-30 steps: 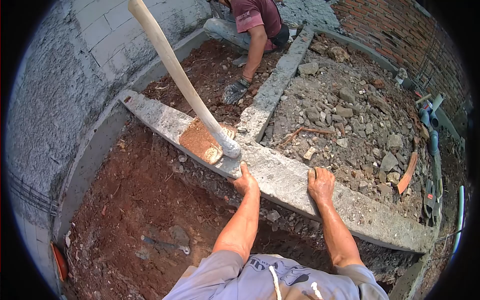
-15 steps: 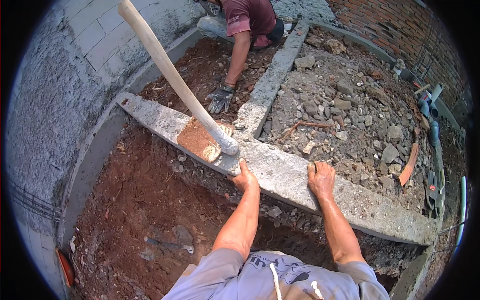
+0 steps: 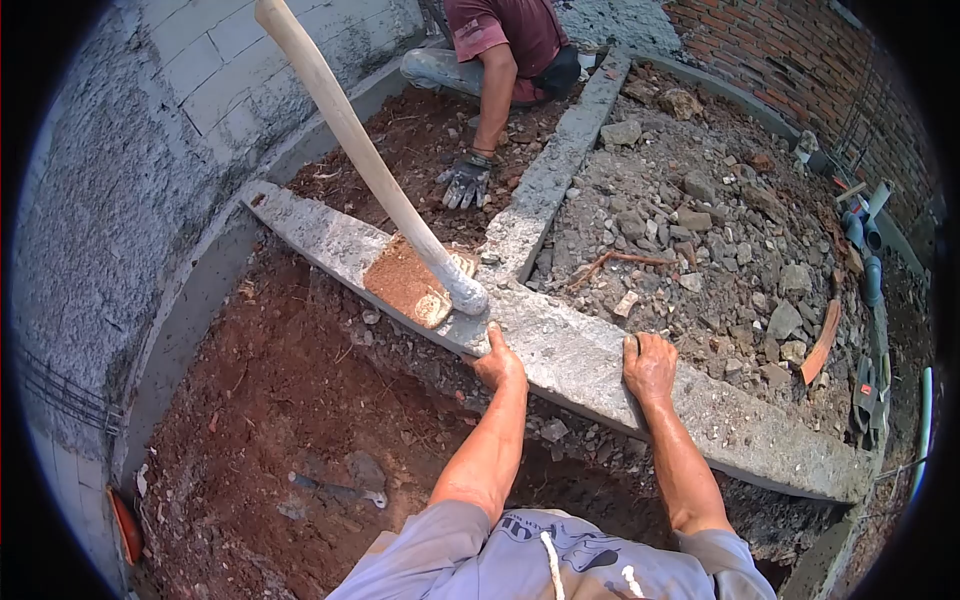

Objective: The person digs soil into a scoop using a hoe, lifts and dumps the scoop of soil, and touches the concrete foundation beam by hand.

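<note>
My left hand [image 3: 498, 366] holds the near edge of a long concrete beam [image 3: 570, 345], thumb on top, its other fingers mostly hidden at the edge. Farther right, my right hand [image 3: 650, 366] presses on the same beam with its fingers curled at the far side. Just beyond my left hand, a hoe lies on the beam, its soil-caked blade [image 3: 405, 280] flat on the concrete. Its pale wooden handle [image 3: 365, 160] slants up toward the upper left.
Across the beam a co-worker in a maroon shirt [image 3: 492, 30] crouches, a gloved hand [image 3: 466, 182] by the soil. Rubble [image 3: 700, 230] fills the right bay. A metal tool [image 3: 335, 488] lies in the red soil below. Grey pipes [image 3: 872, 280] stand at far right.
The view has shifted slightly. The co-worker's gloved hand has moved a little away from the beam. Both my hands remain at the same places on the concrete.
</note>
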A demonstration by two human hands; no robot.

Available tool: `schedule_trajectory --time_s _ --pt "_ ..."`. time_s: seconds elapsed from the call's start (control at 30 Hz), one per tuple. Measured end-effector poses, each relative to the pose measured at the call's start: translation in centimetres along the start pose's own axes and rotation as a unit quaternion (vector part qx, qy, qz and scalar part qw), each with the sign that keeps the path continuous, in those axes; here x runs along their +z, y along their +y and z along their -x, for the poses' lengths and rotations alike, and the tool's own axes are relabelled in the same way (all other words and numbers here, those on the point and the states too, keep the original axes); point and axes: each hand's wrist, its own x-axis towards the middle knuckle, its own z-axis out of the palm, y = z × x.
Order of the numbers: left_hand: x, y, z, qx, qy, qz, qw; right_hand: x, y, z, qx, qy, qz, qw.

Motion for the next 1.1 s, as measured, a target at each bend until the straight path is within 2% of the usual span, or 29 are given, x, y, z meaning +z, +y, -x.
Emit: schedule_trajectory --time_s 0.17,0.27,0.6,0.7,0.8,1.1 --pt "-1.7 2.8 2.9 -0.025 -0.032 0.014 0.999 0.3 0.3 -0.1 -0.003 0.003 -0.001 1.000" --pt "-0.8 1.4 1.9 0.026 0.008 0.035 0.999 0.5 0.3 -0.1 -0.002 0.010 -0.004 1.000" --pt "-0.1 0.1 0.6 0.057 -0.001 0.067 0.996 0.4 0.3 -0.1 0.007 -0.005 -0.007 1.000" --pt "0.0 -0.1 0.0 0.033 -0.014 0.051 0.998 0.3 0.2 -0.1 0.008 -0.008 -0.007 1.000" --pt "-0.3 0.5 1.2 0.064 -0.008 0.097 0.993 0.3 0.4 -0.1 0.012 -0.014 0.004 1.000" --pt "-0.1 0.2 0.6 0.038 0.004 0.054 0.998 0.4 0.3 -0.2 0.017 -0.005 -0.015 1.000"
